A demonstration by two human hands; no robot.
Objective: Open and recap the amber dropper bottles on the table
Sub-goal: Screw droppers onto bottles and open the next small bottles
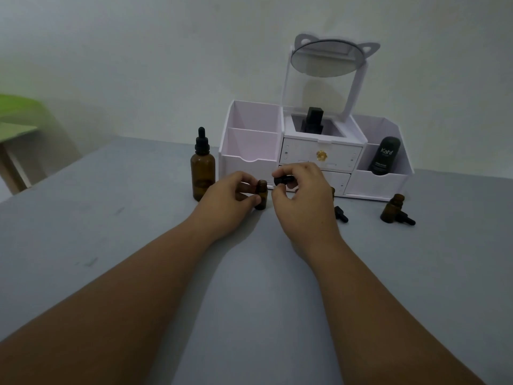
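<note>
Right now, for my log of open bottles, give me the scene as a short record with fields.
left hand: holds small amber bottle, uncapped, upright
right hand: pinches black dropper cap near its neck
large amber bottle: capped, upright
far-right small bottle: uncapped; far-right cap lies beside it
loose cap: lying on table

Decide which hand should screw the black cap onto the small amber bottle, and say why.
Right: the right hand pinches the black cap just beside the open neck of the small amber bottle, which the left hand grips upright.
</note>
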